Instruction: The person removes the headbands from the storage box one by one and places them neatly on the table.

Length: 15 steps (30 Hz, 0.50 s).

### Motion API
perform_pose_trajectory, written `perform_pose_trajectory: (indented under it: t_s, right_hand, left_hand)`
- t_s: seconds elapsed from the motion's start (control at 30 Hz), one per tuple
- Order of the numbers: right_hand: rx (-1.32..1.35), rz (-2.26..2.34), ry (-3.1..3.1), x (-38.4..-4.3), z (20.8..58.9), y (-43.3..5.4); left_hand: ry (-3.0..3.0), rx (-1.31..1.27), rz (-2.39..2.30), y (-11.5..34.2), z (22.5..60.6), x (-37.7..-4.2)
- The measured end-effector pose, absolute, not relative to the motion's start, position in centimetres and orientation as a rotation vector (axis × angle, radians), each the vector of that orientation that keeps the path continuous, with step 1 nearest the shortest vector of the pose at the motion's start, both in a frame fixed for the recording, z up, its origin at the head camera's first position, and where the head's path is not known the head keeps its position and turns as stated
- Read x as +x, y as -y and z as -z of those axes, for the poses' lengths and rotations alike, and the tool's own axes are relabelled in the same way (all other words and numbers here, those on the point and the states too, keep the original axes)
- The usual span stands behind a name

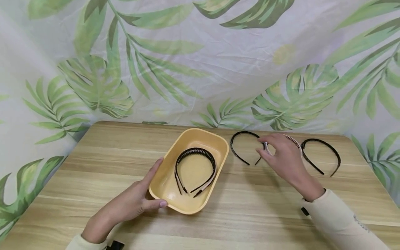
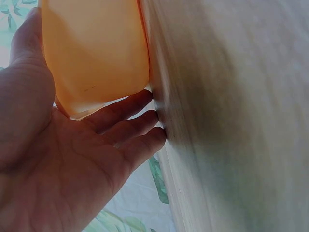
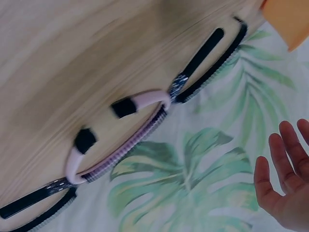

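A yellow plastic basin (image 1: 156, 192) stands on the table, with black-toothed headbands (image 1: 195, 151) nested in it, one with a pale part. My left hand (image 1: 134, 199) lies against its left side and near corner, thumb and fingers fairly straight; in the left wrist view the fingertips touch the table. Right of the basin lie a black headband (image 1: 245, 132), a pink headband (image 3: 140, 133) with black ends, and another black headband (image 1: 335, 152). Over the pink headband hovers my right hand (image 1: 284, 161), partly hiding it. The right wrist view shows its fingers apart, holding nothing.
The wood-grain table (image 1: 93, 156) runs back to a hanging cloth (image 1: 231, 62) printed with green leaves. The headbands lie in a row near the table's back edge.
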State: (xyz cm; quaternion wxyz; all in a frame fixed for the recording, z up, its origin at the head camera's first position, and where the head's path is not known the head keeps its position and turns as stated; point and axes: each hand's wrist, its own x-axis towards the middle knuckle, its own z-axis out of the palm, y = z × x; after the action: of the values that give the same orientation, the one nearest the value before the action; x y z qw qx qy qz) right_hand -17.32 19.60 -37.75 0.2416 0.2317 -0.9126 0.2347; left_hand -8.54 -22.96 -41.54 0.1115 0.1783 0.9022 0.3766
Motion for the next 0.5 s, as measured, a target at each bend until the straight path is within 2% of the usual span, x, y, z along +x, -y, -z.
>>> perform_pose_trajectory:
  t_s: [0.5]
  right_hand:
    - [0.639,-0.773,2.576,-17.0,37.1,-16.1]
  left_hand:
    - [-2.639,0.512,-1.097,23.0,41.5,-8.7]
